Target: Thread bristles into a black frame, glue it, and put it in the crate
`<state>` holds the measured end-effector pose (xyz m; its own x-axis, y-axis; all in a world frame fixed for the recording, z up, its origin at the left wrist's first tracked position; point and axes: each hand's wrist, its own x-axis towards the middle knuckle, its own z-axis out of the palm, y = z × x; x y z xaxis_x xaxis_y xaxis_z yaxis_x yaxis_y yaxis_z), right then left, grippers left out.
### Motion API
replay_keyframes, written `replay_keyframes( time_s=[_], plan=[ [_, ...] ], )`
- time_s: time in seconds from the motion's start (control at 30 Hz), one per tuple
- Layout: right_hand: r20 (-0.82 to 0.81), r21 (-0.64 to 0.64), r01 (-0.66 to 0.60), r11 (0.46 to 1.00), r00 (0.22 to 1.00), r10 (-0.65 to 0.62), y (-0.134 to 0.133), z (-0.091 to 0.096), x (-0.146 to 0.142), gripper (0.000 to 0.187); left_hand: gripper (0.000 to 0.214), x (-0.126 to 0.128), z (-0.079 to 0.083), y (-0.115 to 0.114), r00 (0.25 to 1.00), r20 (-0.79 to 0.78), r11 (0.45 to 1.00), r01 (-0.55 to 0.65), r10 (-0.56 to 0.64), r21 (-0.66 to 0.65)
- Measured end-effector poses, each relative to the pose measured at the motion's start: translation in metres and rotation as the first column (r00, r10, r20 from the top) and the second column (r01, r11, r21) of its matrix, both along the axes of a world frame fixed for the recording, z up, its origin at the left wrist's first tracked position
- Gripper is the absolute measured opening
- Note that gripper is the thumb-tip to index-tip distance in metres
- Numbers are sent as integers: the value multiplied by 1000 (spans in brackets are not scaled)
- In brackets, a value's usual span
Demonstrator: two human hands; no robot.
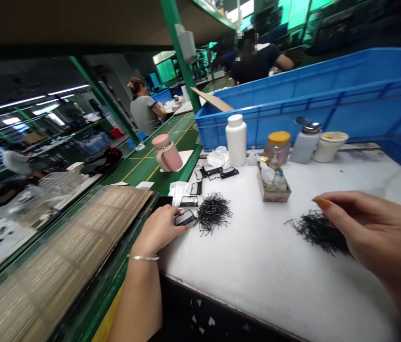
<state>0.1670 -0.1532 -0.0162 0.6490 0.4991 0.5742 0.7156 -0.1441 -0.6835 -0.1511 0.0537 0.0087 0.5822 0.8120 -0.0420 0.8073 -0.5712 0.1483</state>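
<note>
At the left edge of the white tabletop, my left hand (159,229) has its thumb and fingers around one end of a small black rectangular frame (185,218) with a pale, glassy middle. Beside it lies a pile of thin black strips (214,213). Several similar black frames (196,188) lie in a loose row just behind. On the right, my right hand (371,232) is held above a second pile of black strips (319,232), partly covering it. Its thumb and fingers are closed together; whatever is between them cannot be made out.
Behind the piles stand a small box of bottles (276,195), a white bottle (236,142), a yellow-lidded jar (279,146), a pump dispenser (305,142) and a large blue crate (293,109). A pink flask (168,154) and cardboard sheets (79,242) are on the left. Two people sit farther back.
</note>
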Motion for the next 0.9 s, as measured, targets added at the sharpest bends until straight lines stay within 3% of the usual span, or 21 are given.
replay_keyframes(
  time_s=[0.1,0.17,0.23,0.33,0.4,0.47,0.57,0.63,0.7,0.8,0.9],
  plan=[
    [-77,14,-101,995,992,102,1,10,-5,14,37,10,20,-11,984,169,998,58,-62,28],
    [-258,35,-253,967,932,254,3,14,-4,20,43,33,32,-26,923,322,977,210,-210,35],
    [-464,82,-458,885,769,440,4,15,-1,29,45,67,39,-46,813,413,910,398,-410,119],
    [-653,176,-682,710,459,603,5,13,4,42,42,124,40,-75,730,325,799,553,-601,236],
    [-690,207,-721,662,372,621,6,11,9,43,39,154,36,-86,697,279,749,591,-661,298],
    [-699,234,-678,697,381,605,7,10,15,38,45,172,31,-89,661,307,728,598,-685,337],
    [-705,344,-458,819,450,548,7,11,26,32,56,182,22,-84,609,477,772,537,-634,340],
    [-702,440,-267,858,494,513,6,14,33,28,39,185,12,-81,619,506,793,541,-601,280],
    [-698,498,-146,855,518,495,4,16,36,25,15,191,-3,-78,680,371,768,611,-633,192],
    [-693,505,-136,852,525,494,4,16,33,24,7,203,-29,-78,735,119,744,662,-668,89],
    [-680,465,-212,860,537,500,7,13,26,26,7,213,-45,-79,759,66,762,643,-647,76]
  ],
)
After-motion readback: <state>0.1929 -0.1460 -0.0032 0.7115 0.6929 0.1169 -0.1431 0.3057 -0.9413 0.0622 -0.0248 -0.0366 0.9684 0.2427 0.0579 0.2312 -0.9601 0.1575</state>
